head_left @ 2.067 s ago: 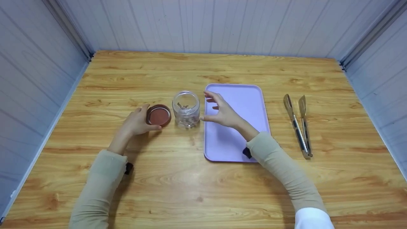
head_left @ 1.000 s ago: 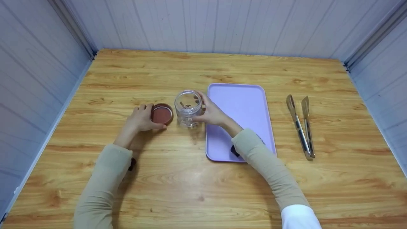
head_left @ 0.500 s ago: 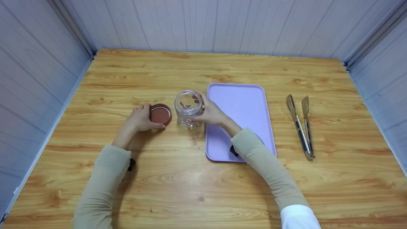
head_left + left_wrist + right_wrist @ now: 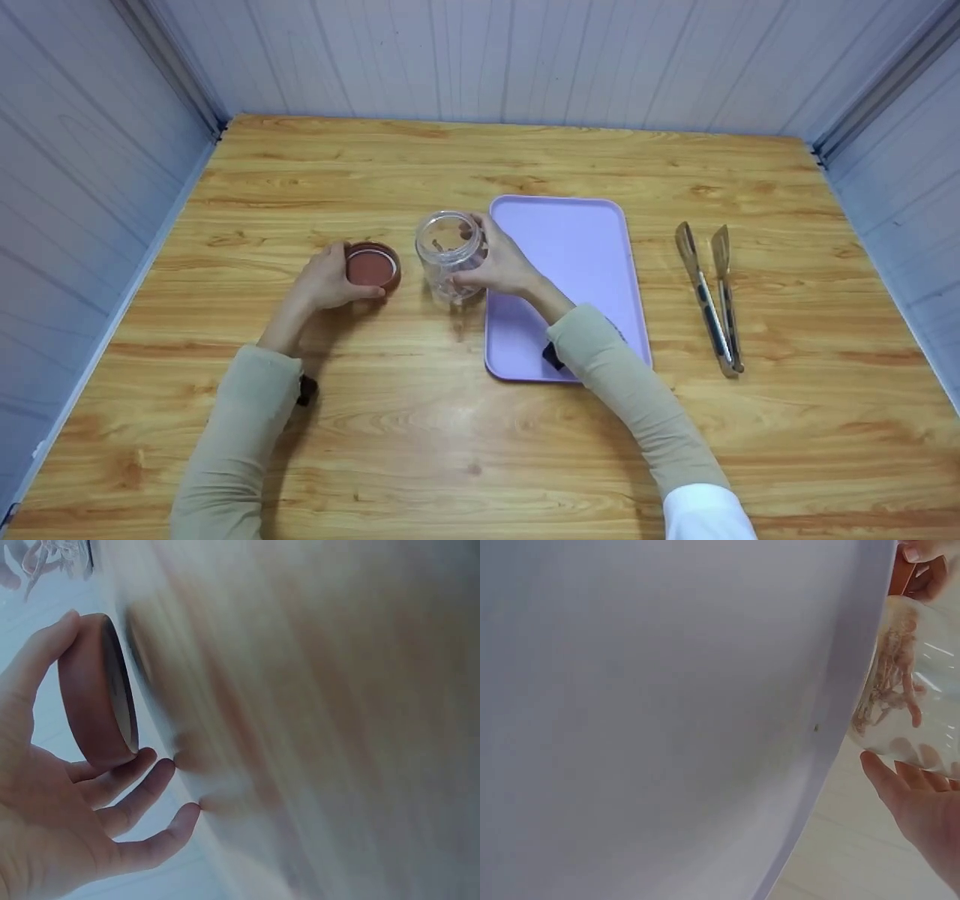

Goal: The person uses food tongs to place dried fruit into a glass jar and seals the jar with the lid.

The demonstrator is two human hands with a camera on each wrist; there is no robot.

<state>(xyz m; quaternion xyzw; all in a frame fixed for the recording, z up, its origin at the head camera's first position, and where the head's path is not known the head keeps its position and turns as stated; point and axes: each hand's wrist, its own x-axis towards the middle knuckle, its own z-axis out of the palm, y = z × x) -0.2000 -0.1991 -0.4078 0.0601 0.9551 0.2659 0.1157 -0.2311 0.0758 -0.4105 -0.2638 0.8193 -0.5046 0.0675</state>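
Observation:
My left hand point(image 4: 324, 279) holds a round reddish-brown jar lid point(image 4: 370, 268) a little left of the jar. In the left wrist view, thumb and fingers pinch this lid point(image 4: 94, 701) by its edge, and the lower fingertips reach the table surface. A clear jar point(image 4: 444, 259) with its mouth uncovered stands between the hands, gripped on its right side by my right hand point(image 4: 504, 262). Brown, dried, twig-like pieces point(image 4: 889, 679) lie inside the jar, visible through its wall in the right wrist view. Part of the right fingers is behind the jar.
Right of the jar lies a lilac tray point(image 4: 562, 232), with the right forearm crossing above it. Metal tongs point(image 4: 709, 300) rest farther right, their arms spread. Pale panels point(image 4: 480, 60) border the wooden table point(image 4: 420, 442) at the back and both sides.
My right hand has come left from over the tray and taken hold of the jar. Lately the lid has shifted slightly left in my left hand, and the jar slightly right.

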